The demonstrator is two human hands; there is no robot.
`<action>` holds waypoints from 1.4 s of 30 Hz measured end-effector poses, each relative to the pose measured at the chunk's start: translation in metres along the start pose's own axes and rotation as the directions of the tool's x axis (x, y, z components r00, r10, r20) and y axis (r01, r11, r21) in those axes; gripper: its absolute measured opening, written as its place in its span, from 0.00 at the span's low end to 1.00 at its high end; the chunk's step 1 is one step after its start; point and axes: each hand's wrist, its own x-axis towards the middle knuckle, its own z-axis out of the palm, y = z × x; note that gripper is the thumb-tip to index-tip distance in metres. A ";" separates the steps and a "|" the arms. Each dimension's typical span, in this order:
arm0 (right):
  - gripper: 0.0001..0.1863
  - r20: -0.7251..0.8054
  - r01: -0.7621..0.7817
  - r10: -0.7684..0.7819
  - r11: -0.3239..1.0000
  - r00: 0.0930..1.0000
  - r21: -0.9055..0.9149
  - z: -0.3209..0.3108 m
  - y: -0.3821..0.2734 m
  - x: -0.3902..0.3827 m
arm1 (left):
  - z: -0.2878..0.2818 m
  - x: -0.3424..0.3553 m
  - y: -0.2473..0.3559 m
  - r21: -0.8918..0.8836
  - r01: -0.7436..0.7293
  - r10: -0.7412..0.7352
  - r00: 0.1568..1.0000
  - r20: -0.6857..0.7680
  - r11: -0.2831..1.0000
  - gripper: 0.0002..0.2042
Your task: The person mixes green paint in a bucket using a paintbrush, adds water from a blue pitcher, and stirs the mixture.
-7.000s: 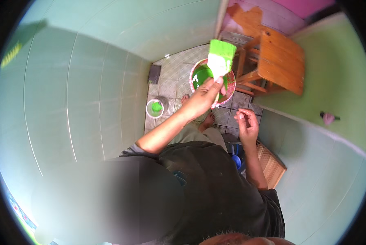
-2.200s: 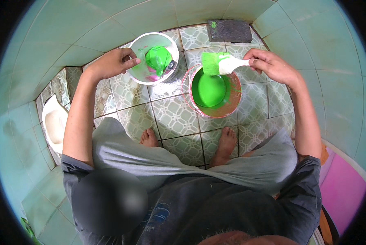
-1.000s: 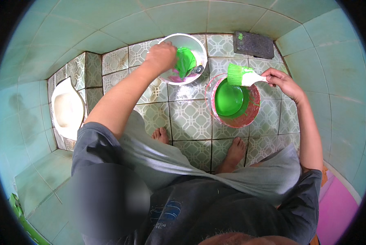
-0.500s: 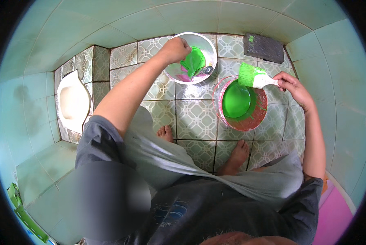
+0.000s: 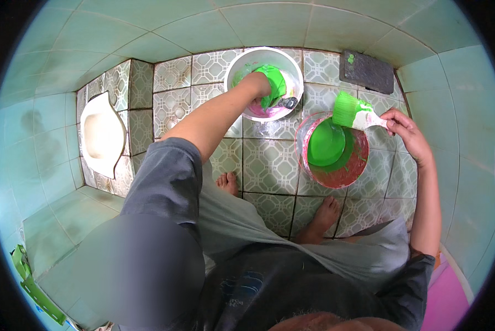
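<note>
My right hand point(image 5: 403, 129) is closed on the white handle of a wide paintbrush point(image 5: 363, 117). Its green-coated bristles lie over the upper rim of a red-walled bucket point(image 5: 353, 172) with bright green paint point(image 5: 326, 143) inside. My left hand point(image 5: 257, 86) reaches down into a white bucket point(image 5: 299, 74) farther away, its fingers hidden from view. Against that hand, inside the bucket, is a bright green paint-covered thing point(image 5: 277, 83) whose kind I cannot make out. A dark, shiny rounded object point(image 5: 288, 102) sits by the bucket's right inner wall.
A dark rectangular slab point(image 5: 367, 71) lies on the patterned floor tiles point(image 5: 269, 165) against the far wall. At left, a cream squat toilet point(image 5: 102, 134) is set on a tiled step. My bare feet are close below the buckets. Pale green tiled walls enclose the space.
My left hand has gone from above the white bucket's left rim down into it, and its fingers have passed out of sight. The right hand still holds the brush over the paint bucket.
</note>
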 end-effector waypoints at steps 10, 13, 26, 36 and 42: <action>0.09 0.019 0.028 -0.029 0.999 0.999 0.022 0.002 0.004 0.007 | 0.012 0.023 -0.016 0.114 0.040 -0.033 0.998 -0.061 0.993 0.10; 0.09 0.015 0.028 -0.028 0.999 0.999 0.020 0.000 0.003 0.008 | 0.006 0.016 -0.011 0.051 0.021 -0.018 0.998 -0.053 0.998 0.09; 0.09 -0.014 0.061 -0.061 0.998 0.998 -0.016 0.000 -0.015 0.006 | -0.052 -0.023 0.005 -0.458 0.036 0.005 0.996 0.089 0.888 0.09; 0.09 -0.012 0.126 -0.127 0.991 0.992 -0.033 0.006 -0.035 0.002 | -0.102 -0.117 0.015 -0.659 -0.054 0.054 0.998 -0.020 0.750 0.07; 0.09 -0.028 0.148 -0.150 0.987 0.988 -0.066 0.012 -0.044 0.006 | -0.111 -0.128 0.006 -0.773 -0.139 0.125 0.989 -0.077 0.620 0.10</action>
